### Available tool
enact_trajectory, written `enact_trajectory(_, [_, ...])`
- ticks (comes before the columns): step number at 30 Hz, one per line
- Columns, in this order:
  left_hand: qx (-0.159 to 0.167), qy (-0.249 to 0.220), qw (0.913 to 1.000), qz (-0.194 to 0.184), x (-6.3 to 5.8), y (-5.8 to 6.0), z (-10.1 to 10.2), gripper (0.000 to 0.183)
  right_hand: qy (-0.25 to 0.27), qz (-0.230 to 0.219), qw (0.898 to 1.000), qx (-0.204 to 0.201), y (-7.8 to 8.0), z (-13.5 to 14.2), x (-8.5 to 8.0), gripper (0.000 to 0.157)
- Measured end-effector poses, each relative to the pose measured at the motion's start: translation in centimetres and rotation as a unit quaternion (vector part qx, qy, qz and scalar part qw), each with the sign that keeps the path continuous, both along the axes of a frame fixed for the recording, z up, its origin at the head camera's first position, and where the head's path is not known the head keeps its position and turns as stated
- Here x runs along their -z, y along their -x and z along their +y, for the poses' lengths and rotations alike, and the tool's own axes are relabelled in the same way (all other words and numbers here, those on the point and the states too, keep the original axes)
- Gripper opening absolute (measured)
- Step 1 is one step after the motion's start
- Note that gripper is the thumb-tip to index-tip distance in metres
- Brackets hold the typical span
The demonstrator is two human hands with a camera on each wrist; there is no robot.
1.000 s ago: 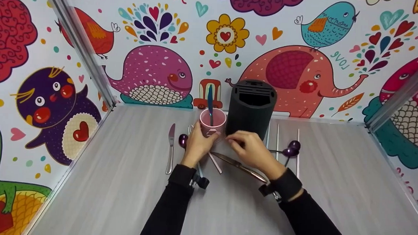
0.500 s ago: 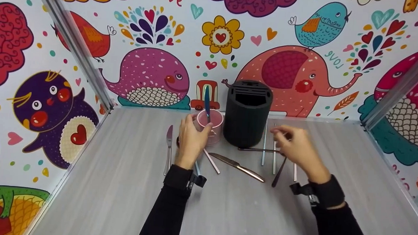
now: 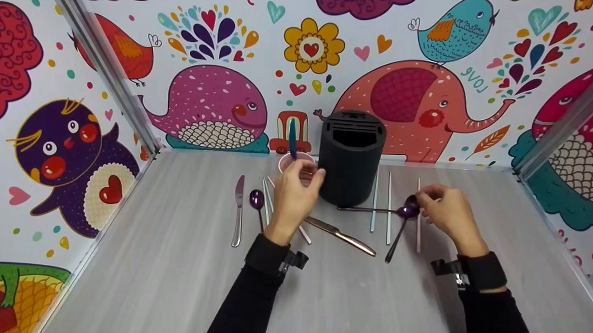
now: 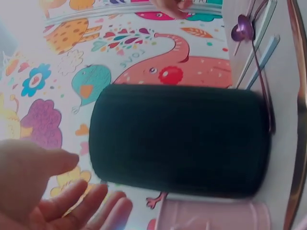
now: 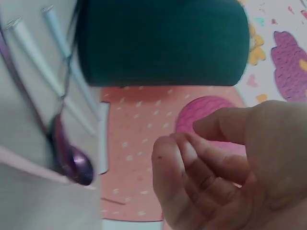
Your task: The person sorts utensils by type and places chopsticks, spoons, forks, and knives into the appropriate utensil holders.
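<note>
My left hand (image 3: 295, 196) is raised in front of the pink cup (image 3: 286, 163), beside the black utensil holder (image 3: 349, 175). In the left wrist view its fingers are spread, with nothing between them, apart from the holder. A blue-bladed knife (image 3: 292, 139) stands in the cup, which the hand partly hides. Over on the right, my right hand (image 3: 450, 214) hovers by two crossed purple spoons (image 3: 407, 211). The right wrist view shows its fingers loosely bent and holding nothing, with a gap to the spoons (image 5: 76, 163).
Pale chopsticks (image 3: 388, 209) lie right of the holder, one pink chopstick (image 3: 418, 235) under the spoons. A copper-coloured knife (image 3: 343, 236) lies in front. On the left are a silver knife (image 3: 238, 211), another purple spoon (image 3: 257, 199) and more chopsticks. Patterned walls enclose the table.
My left hand has let go of the pink cup and risen toward the holder. My right hand has moved right, from in front of the holder to beside the crossed spoons.
</note>
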State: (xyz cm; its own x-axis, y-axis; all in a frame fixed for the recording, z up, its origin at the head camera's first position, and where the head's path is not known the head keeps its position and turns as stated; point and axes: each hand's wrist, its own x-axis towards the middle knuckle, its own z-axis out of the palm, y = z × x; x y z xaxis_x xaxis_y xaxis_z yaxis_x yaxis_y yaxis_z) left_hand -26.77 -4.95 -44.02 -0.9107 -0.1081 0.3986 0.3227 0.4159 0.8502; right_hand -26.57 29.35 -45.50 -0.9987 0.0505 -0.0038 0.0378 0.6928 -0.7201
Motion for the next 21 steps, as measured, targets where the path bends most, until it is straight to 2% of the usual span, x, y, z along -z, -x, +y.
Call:
enact_trajectory(3, [0.018,0.002,0.9997,-0.017,0.2,0.0,1.0,0.028,-0.022,-0.039,0.999,0.006,0.5,0.7,0.8,0.037])
enact_trajectory(6, [0.018,0.011,0.9988,-0.045,0.4,0.0,1.8,0.038,-0.047,-0.069,0.996,0.018,0.8,1.3,1.4,0.039])
enact_trajectory(10, [0.010,0.031,0.9961,-0.082,0.0,0.2,2.9,0.054,-0.078,-0.081,0.993,0.027,1.0,1.7,2.4,0.043])
enact_trajectory(14, [0.001,0.047,0.9935,-0.104,-0.2,0.5,3.7,0.064,-0.105,-0.084,0.991,0.021,1.2,1.3,3.6,0.049])
enact_trajectory(21, [0.004,0.070,0.9922,-0.103,0.6,1.3,4.5,0.069,-0.117,-0.094,0.988,0.022,1.3,0.9,4.7,0.053])
